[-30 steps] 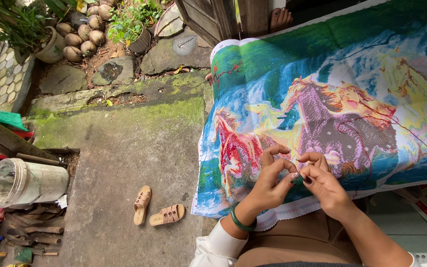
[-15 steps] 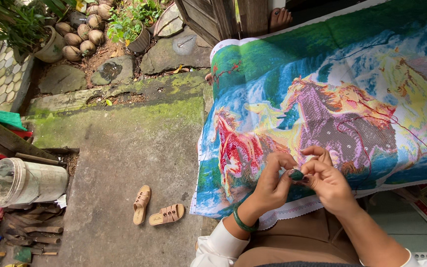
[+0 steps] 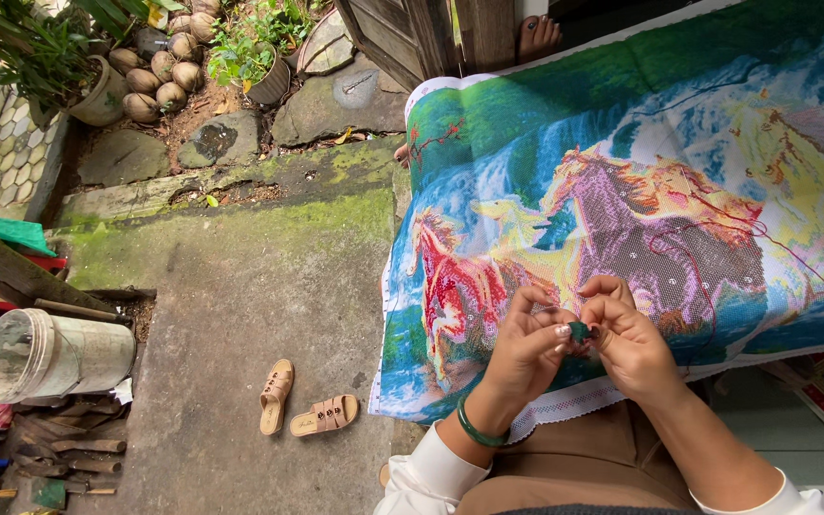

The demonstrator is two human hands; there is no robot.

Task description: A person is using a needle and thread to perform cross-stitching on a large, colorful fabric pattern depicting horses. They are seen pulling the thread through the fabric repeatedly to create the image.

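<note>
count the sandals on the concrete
2: one sandal lies upright beside the other sandal, which lies sideways, both left of the embroidered cloth. More may be hidden under the cloth.

Soft even daylight, sharp focus, faint shadows.

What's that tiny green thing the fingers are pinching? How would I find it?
Start at the big, colourful embroidered cloth with horses spread over the person's lap. At its near edge, the left hand and right hand meet, fingertips together. Pinched between them is a small dark-green bundle of thread, the only solid dark-green speck there, darker than the pale fingernails beside it.
</note>
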